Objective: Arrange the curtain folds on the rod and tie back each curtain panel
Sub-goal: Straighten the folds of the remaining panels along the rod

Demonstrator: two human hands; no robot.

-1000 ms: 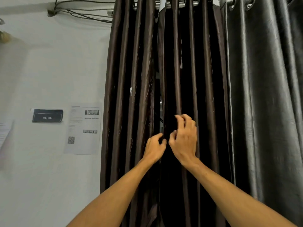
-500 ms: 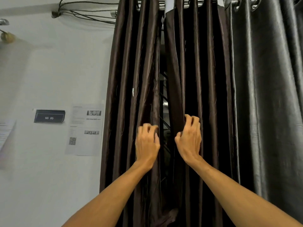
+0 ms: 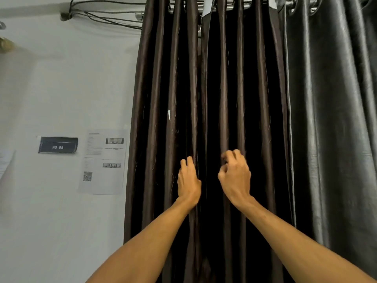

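A dark brown curtain panel (image 3: 155, 119) hangs in tight vertical folds from a metal rod (image 3: 230, 8) at the top. A second brown panel (image 3: 263, 111) hangs right of it, their edges meeting near the centre. My left hand (image 3: 188, 181) holds the inner edge fold of the left panel, fingertips tucked behind the cloth. My right hand (image 3: 234, 176) has its fingers curled on a fold of the right panel at the same height. A grey curtain (image 3: 330, 129) with metal eyelets hangs at the far right.
A white wall (image 3: 61, 88) fills the left side, with a dark label plate (image 3: 58, 145), a printed paper sheet (image 3: 104, 162) and black cables (image 3: 102, 15) running to the rod end.
The gap between the two brown panels has closed. Both hands have moved slightly apart and stay on the panel edges; the view has tilted a little.
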